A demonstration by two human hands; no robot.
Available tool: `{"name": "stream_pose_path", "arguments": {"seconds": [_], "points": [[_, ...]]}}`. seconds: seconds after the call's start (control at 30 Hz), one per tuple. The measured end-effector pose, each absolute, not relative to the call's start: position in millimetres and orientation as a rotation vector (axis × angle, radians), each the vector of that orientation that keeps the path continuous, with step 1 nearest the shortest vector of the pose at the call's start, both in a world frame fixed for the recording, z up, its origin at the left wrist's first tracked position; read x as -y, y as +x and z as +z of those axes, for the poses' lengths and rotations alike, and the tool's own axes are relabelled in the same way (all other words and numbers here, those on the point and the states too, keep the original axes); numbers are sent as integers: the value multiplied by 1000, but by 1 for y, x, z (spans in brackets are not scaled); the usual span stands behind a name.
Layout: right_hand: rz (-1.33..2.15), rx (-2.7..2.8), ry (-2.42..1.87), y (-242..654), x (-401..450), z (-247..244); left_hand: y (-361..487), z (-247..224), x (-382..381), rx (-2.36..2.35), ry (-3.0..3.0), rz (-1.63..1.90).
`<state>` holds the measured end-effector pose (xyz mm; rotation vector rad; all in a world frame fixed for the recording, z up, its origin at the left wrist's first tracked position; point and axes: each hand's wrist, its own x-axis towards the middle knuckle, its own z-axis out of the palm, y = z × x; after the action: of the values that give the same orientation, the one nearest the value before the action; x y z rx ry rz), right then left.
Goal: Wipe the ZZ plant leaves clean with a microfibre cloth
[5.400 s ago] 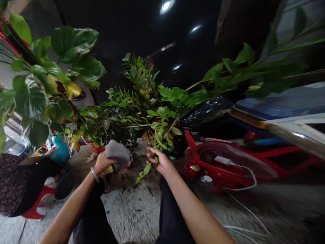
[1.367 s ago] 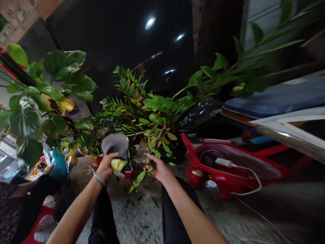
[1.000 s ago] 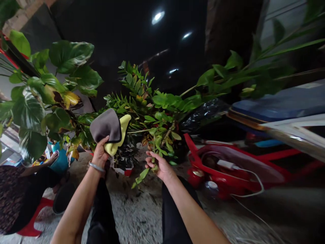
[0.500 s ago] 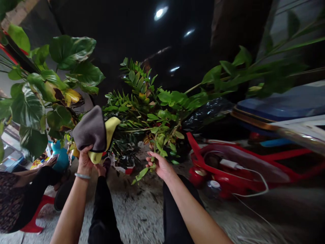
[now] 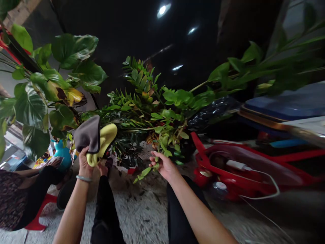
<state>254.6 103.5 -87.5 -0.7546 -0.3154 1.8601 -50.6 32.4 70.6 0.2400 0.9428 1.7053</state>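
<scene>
My left hand (image 5: 85,163), with a bracelet at the wrist, is closed on a grey and yellow cloth (image 5: 88,134) that stands up and folds over above the fingers. My right hand (image 5: 162,165) pinches a thin green stem (image 5: 159,144) with small leaves, which hangs down from the leafy plant (image 5: 175,98) in front of me. A leafy tip (image 5: 143,174) pokes out below my right fingers. The cloth is left of the stem and apart from it.
At the left, a large-leaved plant (image 5: 30,105) rises above a seated person (image 5: 15,196) on a red stool (image 5: 40,215). A red bag (image 5: 228,169) with a white cable is on the right, below a blue lid (image 5: 286,101). Bits of debris dot the grey floor (image 5: 142,210).
The yellow side of the cloth has opened out and the grey part sits a little lower. The whole view has shifted slightly; my right hand still pinches the stem.
</scene>
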Motion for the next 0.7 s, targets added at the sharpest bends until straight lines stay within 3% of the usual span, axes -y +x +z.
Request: {"name": "stream_pose_path", "arguments": {"seconds": [0.27, 0.53, 0.7], "points": [[1842, 331, -765, 255, -102, -87, 13, 18, 2, -1138, 77, 1372], [1848, 303, -793, 259, -103, -85, -8, 99, -25, -856, 297, 1730], [1844, 301, -784, 255, -100, -85, 0, 37, -27, -999, 199, 1516]]}}
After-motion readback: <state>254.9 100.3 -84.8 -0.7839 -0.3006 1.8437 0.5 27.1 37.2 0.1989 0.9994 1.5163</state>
